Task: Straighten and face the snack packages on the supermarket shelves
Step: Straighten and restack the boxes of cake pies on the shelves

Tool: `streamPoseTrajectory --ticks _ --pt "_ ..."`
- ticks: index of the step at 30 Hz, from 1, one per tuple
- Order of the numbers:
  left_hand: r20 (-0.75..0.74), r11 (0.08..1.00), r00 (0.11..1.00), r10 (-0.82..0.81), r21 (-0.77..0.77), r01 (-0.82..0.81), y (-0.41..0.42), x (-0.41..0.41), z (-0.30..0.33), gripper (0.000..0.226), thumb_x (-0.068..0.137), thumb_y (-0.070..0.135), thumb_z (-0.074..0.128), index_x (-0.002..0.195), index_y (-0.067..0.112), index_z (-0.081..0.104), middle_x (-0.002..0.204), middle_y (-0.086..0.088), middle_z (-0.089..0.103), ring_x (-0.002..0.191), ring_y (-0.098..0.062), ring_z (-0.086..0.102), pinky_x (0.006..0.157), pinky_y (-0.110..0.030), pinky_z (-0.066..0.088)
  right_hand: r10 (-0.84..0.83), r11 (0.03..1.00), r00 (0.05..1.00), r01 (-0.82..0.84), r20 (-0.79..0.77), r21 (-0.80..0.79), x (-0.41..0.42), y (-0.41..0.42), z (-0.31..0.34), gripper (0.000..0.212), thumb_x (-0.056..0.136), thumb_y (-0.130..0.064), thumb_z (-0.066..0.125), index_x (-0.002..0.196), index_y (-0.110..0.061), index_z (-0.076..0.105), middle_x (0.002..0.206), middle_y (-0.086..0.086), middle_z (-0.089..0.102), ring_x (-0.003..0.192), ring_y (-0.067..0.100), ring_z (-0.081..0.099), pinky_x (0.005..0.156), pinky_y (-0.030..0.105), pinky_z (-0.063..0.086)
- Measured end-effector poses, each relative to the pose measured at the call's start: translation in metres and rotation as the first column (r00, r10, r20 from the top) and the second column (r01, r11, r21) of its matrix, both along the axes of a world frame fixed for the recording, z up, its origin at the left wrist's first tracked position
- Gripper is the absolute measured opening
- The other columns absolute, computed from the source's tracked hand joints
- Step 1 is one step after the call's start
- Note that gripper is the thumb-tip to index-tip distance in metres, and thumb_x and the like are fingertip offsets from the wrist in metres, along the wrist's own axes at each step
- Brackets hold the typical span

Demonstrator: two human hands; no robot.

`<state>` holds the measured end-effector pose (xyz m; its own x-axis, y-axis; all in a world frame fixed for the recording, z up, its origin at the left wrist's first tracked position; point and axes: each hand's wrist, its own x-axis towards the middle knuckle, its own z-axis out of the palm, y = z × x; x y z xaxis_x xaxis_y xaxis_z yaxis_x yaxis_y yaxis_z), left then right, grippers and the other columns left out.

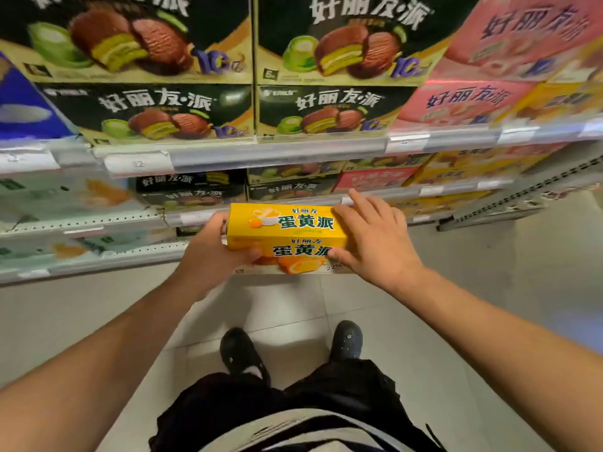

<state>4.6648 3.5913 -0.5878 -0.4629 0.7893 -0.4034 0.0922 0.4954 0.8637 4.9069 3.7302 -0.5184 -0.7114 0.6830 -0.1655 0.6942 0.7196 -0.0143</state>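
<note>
A yellow snack box with green lettering is held in the air in front of the lower shelves, between both my hands. My left hand grips its left end, thumb curled over the front face. My right hand holds the right end, fingers spread over the top and thumb on the front. Dark green pie boxes stand faced on the upper shelf, with pink boxes to their right.
A shelf rail with price tags runs across at chest height. Lower shelves hold pale green boxes at left and yellow boxes at right. My shoes stand on the tiled floor below.
</note>
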Motion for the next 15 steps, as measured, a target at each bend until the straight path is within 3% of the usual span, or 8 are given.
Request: streamPoseTrajectory --ticks 3,8,13,15 --pt "0.022 0.991 0.992 -0.124 -0.043 0.125 0.035 0.048 0.015 0.061 0.066 0.03 0.088 0.113 0.044 0.051 0.107 0.014 0.066 0.098 -0.015 0.065 0.073 -0.044 0.06 -0.091 0.991 0.996 0.093 0.023 -0.1 0.063 0.024 0.009 0.078 0.081 -0.06 0.061 0.146 -0.029 0.033 0.153 -0.001 0.036 0.138 0.027 0.032 0.11 0.044 0.029" --pt "0.051 0.973 0.971 -0.232 0.014 0.232 0.088 0.155 0.033 0.063 0.071 0.029 0.086 0.122 0.036 0.05 0.116 0.013 0.065 0.096 -0.009 0.066 0.071 -0.039 0.058 -0.207 0.964 0.976 0.193 -0.062 -0.181 0.18 0.059 0.021 0.071 0.081 -0.049 0.066 0.143 -0.025 0.04 0.141 0.0 0.045 0.129 0.024 0.037 0.104 0.044 0.039" --pt "0.094 0.962 0.957 -0.273 0.048 0.27 0.135 0.278 0.05 0.062 0.066 0.035 0.085 0.119 0.033 0.053 0.109 0.013 0.068 0.091 0.004 0.066 0.07 -0.011 0.051 -0.321 0.924 0.941 0.288 -0.106 -0.25 0.306 0.096 0.028 0.068 0.085 -0.044 0.064 0.145 -0.029 0.035 0.138 -0.003 0.039 0.129 0.02 0.032 0.097 0.047 0.045" --pt "0.108 0.959 0.953 -0.284 0.047 0.281 0.151 0.318 0.057 0.062 0.059 0.041 0.083 0.115 0.036 0.054 0.108 0.013 0.069 0.096 0.002 0.065 0.072 -0.01 0.049 -0.329 0.918 0.939 0.292 -0.102 -0.268 0.35 0.112 0.032 0.067 0.085 -0.044 0.063 0.145 -0.03 0.035 0.136 -0.004 0.04 0.13 0.019 0.031 0.098 0.045 0.045"
